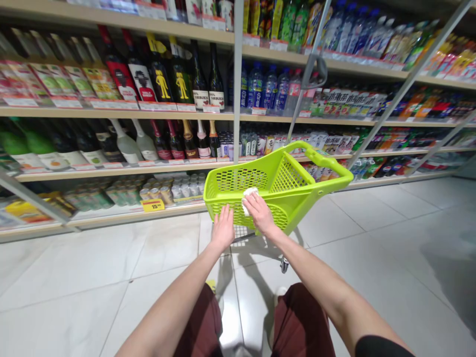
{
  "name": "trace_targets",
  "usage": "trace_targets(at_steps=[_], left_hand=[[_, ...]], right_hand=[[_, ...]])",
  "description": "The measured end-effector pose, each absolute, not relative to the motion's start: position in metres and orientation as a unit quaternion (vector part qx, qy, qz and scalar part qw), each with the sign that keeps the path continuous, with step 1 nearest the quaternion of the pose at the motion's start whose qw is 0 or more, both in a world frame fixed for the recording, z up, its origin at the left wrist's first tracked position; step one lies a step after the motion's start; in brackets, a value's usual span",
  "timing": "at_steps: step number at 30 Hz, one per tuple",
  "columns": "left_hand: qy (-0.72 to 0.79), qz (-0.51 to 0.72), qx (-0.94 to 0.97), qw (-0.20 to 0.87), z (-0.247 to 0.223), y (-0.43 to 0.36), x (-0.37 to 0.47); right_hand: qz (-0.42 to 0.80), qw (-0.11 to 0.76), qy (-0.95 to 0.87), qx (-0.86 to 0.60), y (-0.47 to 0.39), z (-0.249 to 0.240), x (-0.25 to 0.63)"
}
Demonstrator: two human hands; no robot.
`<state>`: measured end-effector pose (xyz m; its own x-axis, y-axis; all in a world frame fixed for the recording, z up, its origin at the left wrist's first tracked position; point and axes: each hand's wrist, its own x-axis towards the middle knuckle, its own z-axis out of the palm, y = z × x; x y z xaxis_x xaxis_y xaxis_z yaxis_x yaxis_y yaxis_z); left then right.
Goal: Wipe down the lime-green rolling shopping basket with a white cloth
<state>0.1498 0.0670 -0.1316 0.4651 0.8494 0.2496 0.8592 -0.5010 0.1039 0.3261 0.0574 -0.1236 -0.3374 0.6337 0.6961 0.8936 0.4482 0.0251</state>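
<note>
Counted two bare hands, both at one lime-green shopping cart [297,194]. Located cart mid-view, standing on white tiled floor [167,258], just in front of stocked shelves [122,171]. Logged left hand [223,227] at near side of cart, opened out, fingers nearly straight, gripping nothing; couldn't tell exact contact of fingertips with the plastic. Logged right hand [259,213] beside it, fingers bent over one white cloth [251,190], holding it against upper edge of same side.

Tallied one green handle [316,158] and one distinct caster wheel [284,265] on cart. On shelf behind, counted two bottles with yellow figures [162,79], then two dark bottles with white labels [201,82]. One row down, counted two pale bottles [127,141]. Noted one large yellow price tag [152,205] at bottom shelf, starting "15", rest too small to read. Gave up counting cans and soft drinks; too crowded, blurred toward right edge.

Marked as hidden: most of cloth and right palm, much of cart's undercarriage, other wheels. Marked as cut off: two maroon trouser legs [195,325] and one black sleeve [383,345] at bottom edge, top shelf row above. Couldn't identify yellow patch [211,285] by left knee.
</note>
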Motion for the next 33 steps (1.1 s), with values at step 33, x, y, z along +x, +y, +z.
trace_targets(at_steps=[33], left_hand=[[-0.578, -0.102, -0.810, -0.004, -0.155, 0.089, 0.066]], right_hand=[[-0.167, 0.232, -0.874, -0.394, 0.096, -0.154, 0.244]])
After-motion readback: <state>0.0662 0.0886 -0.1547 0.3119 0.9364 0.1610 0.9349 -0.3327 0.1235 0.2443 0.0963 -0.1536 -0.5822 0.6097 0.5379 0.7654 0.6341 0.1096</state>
